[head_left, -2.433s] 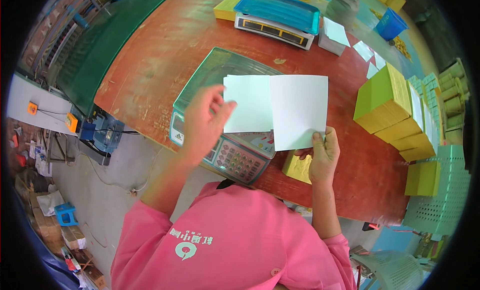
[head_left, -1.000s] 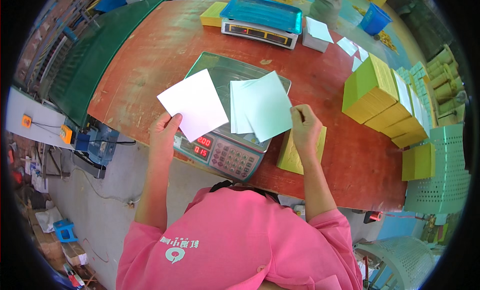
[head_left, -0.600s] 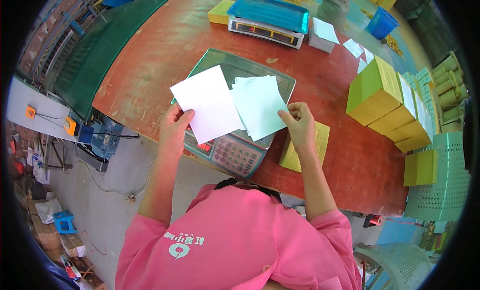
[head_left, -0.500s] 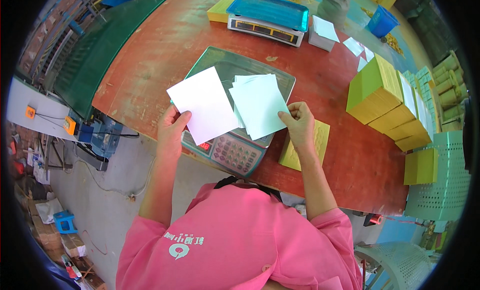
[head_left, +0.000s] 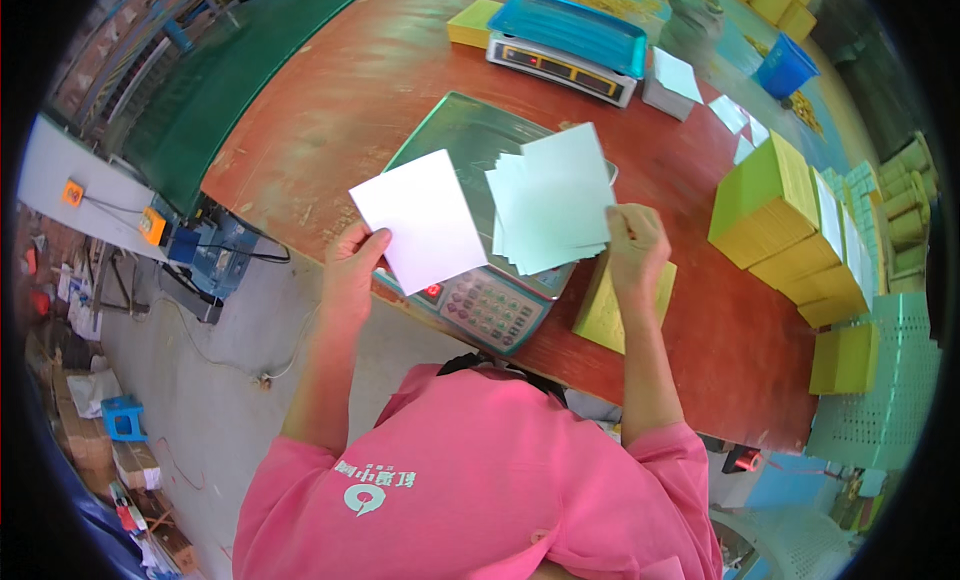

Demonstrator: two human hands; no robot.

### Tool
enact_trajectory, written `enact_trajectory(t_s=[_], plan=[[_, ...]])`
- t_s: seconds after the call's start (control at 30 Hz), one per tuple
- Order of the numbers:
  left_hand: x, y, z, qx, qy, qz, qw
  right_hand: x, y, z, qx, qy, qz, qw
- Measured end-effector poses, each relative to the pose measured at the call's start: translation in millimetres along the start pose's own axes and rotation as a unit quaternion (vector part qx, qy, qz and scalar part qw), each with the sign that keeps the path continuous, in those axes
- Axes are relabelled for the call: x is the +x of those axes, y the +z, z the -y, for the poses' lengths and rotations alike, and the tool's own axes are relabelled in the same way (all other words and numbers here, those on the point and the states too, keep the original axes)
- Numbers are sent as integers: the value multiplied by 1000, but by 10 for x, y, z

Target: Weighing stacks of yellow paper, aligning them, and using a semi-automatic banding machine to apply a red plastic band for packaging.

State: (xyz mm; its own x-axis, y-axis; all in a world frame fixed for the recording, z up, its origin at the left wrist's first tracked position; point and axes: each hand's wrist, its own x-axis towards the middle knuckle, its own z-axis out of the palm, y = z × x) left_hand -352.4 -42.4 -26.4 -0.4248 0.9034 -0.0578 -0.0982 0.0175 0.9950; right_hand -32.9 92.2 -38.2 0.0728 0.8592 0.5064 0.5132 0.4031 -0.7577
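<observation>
One white paper sheet (head_left: 422, 220) is pinched by the left hand (head_left: 352, 265). A fanned stack of pale sheets (head_left: 552, 200) is pinched by the right hand (head_left: 634, 248), above a scale (head_left: 470, 145).

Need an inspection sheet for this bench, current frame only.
Surface: red-brown table, worn, green mat at its far left.
Job's things: single white sheet in left hand; fanned stack of pale sheets in right hand, both above the weighing scale.
Clutter: second scale with blue tray, yellow pad, yellow-green stacks, loose sheets at the far right.
Grippers: both hands pinch paper with their fingers.
Cables: wires by the blue device on the floor.
Surroundings: perforated green crates, blue bin.
</observation>
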Motion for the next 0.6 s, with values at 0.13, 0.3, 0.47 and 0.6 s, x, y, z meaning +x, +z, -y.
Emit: enact_trajectory(t_s=[0.13,0.3,0.47,0.6], plan=[[-11,313,-230,-8,-54,-10,998,10,-391,-84,86,47,-80,992],[-79,389,-254,54,-43,4,998,-341,-692,-290,173,182,-109,962],[15,1384,-672,94,33,177,979,-751,-1533,-683,217,252,-220,917],[134,2814,-1030,72,65,302,948,-1019,-2272,-1161,197,274,-292,895]])
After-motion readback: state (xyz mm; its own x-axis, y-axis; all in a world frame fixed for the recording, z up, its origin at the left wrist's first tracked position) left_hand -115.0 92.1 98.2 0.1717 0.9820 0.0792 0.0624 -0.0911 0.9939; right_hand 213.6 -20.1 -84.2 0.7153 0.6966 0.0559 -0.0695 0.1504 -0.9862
